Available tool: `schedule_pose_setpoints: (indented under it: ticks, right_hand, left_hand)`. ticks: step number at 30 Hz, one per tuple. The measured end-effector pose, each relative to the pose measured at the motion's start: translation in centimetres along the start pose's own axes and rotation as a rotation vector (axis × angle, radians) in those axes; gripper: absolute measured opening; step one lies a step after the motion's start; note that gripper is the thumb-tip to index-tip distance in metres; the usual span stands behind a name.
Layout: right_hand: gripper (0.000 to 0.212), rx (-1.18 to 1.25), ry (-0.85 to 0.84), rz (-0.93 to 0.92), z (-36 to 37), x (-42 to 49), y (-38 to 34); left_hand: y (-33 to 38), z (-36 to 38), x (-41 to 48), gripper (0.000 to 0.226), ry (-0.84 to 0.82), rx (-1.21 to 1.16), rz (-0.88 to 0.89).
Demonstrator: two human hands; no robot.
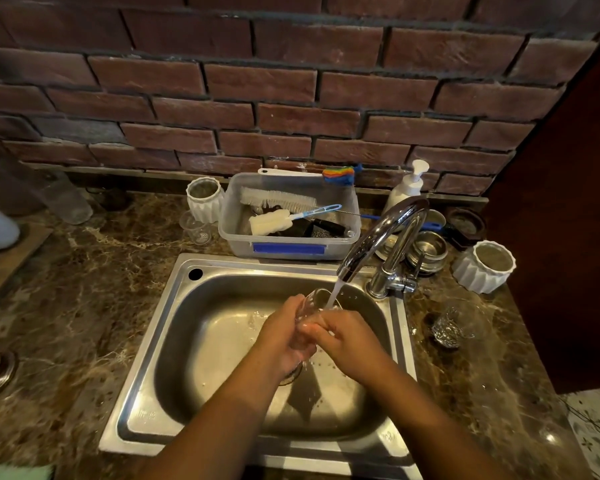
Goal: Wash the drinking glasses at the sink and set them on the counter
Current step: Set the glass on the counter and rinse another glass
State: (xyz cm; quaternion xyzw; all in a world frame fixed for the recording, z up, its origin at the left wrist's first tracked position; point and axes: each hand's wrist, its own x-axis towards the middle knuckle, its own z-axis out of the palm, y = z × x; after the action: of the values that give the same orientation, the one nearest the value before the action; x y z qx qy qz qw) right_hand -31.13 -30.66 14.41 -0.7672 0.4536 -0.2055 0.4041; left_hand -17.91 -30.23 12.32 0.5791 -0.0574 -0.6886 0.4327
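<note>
A tub (236,239) holds brushes (278,199) near a soap pump (405,188) and perhaps steel bowls (430,249).

glossy brushed-metal sink (146,341), shiny chrome tap (385,233), polished brown marble worktop (94,292), rough matt brick wall (257,91), translucent plastic tub (232,233), clear glass (317,301).

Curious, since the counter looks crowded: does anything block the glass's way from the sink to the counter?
To the right, the tap and another glass stand close by. To the left, nothing visible stands between the held glass and bare counter.
</note>
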Motion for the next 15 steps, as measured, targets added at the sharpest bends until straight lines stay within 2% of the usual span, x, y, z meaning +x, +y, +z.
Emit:
schedule_pose_setpoints:
  ticks: [1,3,4,5,6,7,10,11,13,15]
  right_hand:
    - [0.025,0.116,0.053,0.056,0.3,-0.1,-0.2]
    - [0.026,0.512,0.187,0.304,1.0,0.4,-0.8]
    - [0.028,0.683,0.236,0.451,1.3,0.7,-1.3]
    - [0.028,0.769,0.277,0.534,1.4,1.0,-1.4]
    - [0.028,0.729,0.291,0.523,1.4,1.1,-1.4]
    - [0.029,0.624,0.285,0.449,1.2,1.0,-1.3]
    - [0.028,0.256,0.128,0.128,0.0,0.2,-0.4]
    - [0.026,0.152,0.058,0.061,-0.4,0.1,0.0]
    - [0.023,0.062,-0.008,-0.005,-0.7,0.1,0.7]
    - [0.023,0.138,0.06,0.019,-0.6,0.1,0.4]
  left_hand:
    - [-0.6,0.3,0.2,0.028,0.047,0.033,0.158]
    - [-1.5,0.5,0.3,0.022,0.093,0.25,0.52]
    - [-1.9,0.4,0.3,0.018,0.088,0.35,0.654]
    - [-2.0,0.4,0.3,0.016,0.061,0.398,0.708]
    - [-1.9,0.4,0.2,0.016,0.024,0.384,0.679]
    - [-1.4,0.4,0.0,0.019,-0.009,0.338,0.569]
    - [0.6,-0.1,-0.5,0.026,-0.076,0.177,0.013]
    - [1.3,-0.3,-0.7,0.024,-0.105,0.127,-0.121]
    - [1.8,-0.4,-0.9,0.022,-0.123,0.058,-0.191]
    - [1.5,0.2,-0.7,0.022,-0.067,0.064,-0.018]
